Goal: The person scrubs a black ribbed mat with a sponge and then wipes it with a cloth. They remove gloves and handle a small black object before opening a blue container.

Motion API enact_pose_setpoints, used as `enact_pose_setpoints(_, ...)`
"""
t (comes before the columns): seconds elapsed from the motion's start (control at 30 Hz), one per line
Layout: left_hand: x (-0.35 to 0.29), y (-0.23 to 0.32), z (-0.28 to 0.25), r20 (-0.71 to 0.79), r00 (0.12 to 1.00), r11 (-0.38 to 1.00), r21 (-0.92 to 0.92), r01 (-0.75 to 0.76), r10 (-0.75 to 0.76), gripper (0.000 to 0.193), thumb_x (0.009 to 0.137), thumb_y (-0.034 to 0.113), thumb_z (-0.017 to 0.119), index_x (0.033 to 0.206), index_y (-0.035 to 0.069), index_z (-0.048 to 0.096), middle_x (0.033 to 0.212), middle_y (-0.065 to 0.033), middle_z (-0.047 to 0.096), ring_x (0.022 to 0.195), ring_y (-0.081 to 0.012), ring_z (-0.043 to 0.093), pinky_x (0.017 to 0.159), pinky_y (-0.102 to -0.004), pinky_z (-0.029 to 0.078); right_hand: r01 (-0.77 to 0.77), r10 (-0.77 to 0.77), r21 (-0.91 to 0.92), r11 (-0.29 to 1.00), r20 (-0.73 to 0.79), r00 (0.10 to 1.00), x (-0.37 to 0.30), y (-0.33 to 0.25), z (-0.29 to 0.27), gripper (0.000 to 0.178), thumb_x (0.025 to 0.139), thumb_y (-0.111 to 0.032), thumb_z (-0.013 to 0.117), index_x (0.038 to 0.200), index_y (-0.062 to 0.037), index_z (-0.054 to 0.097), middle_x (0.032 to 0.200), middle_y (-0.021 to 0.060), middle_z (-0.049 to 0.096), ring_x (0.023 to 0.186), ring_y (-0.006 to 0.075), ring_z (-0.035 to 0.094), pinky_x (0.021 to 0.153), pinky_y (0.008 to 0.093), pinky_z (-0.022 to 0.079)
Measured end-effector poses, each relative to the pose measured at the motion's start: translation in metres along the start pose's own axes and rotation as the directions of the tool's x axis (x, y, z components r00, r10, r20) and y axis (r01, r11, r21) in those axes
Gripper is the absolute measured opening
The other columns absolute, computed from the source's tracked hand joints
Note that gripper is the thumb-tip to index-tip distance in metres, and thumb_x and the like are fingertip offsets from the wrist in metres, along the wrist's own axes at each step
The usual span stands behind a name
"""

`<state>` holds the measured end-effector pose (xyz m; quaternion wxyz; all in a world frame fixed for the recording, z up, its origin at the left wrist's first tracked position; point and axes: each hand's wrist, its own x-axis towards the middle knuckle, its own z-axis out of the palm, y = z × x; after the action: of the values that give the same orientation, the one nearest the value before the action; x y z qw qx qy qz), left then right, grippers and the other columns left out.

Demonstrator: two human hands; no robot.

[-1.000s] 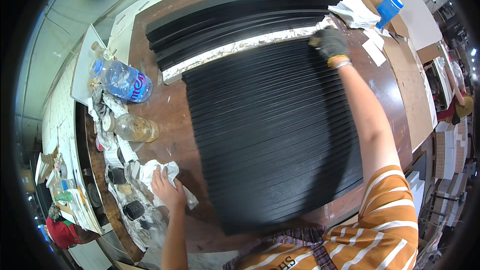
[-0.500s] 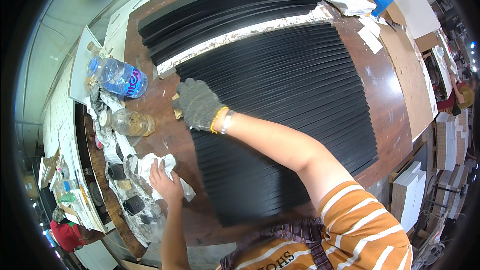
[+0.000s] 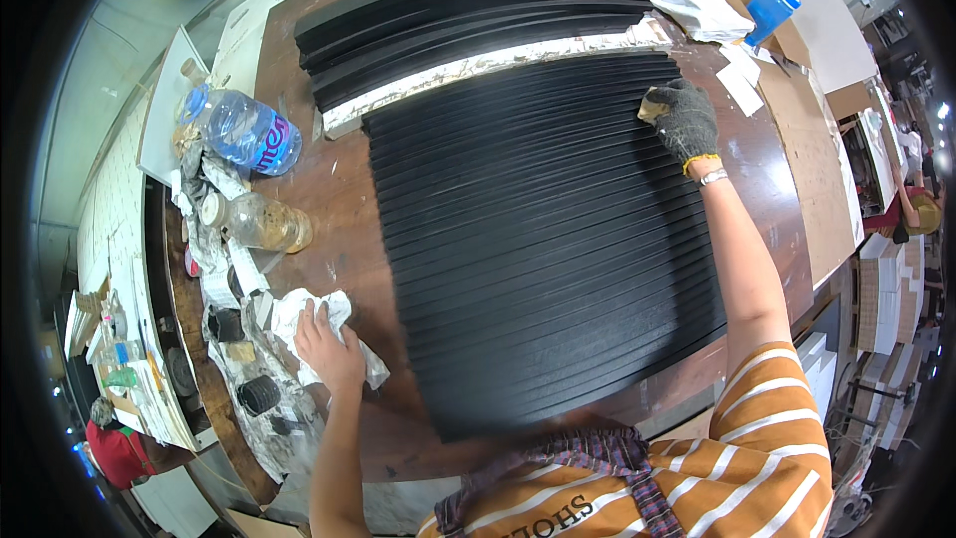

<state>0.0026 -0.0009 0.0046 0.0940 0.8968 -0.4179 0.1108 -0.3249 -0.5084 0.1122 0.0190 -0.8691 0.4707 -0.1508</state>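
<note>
Nearest you, from six o'clock up through the dial's centre, black strips (image 3: 543, 249) lie side by side on the brown table (image 3: 344, 189), forming a ridged, evenly dark sheet; a soft sheen shows toward your end, and your arm's shadow falls along the three o'clock side. At eight o'clock your bare left hand (image 3: 331, 351) rests on a crumpled white cloth (image 3: 370, 364), fingers slightly apart. A cloudy jar (image 3: 264, 223) lies at nine o'clock. At two o'clock your gloved right hand (image 3: 685, 122) is clamped on a tan pad (image 3: 651, 106), over the strips' far corner. Beyond, at twelve, are a paint-blotched white bar (image 3: 498, 67) and black mouldings (image 3: 488, 0).
</note>
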Motion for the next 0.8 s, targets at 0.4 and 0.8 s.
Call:
enact_pose_setpoints(0.4, 0.000, -0.002, 0.001, -0.003, 1.000, 1.000, 0.010, -0.007, 0.007, 0.053, 0.084, 0.014, 0.066, 0.135, 0.004, 0.056, 0.150, -0.0148, 0.051, 0.139, -0.0401, 0.044, 0.115, -0.0538, 0.031, 0.553, -0.618, 0.394, 0.734, 0.048, 0.785, -0.067, -0.312, 0.056, 0.019, 0.084, -0.022, 0.067, 0.098, -0.0154, 0.078, 0.107, 0.0094, 0.062, 0.102, 0.0289, 0.057, 0.087, 0.0416, 0.047)
enact_pose_setpoints(0.8, -0.002, -0.002, 0.004, -0.026, 1.000, 1.000, 0.019, -0.013, 0.013, 0.052, 0.085, 0.014, 0.066, 0.135, 0.004, 0.056, 0.150, -0.0144, 0.051, 0.139, -0.0397, 0.044, 0.115, -0.0538, 0.031, 0.143, -0.157, 0.153, 0.978, 0.086, 0.984, -0.025, 0.028, 0.014, 0.041, 0.069, -0.016, 0.089, 0.108, -0.0124, 0.076, 0.108, 0.0125, 0.069, 0.104, 0.0354, 0.066, 0.095, 0.0434, 0.053)
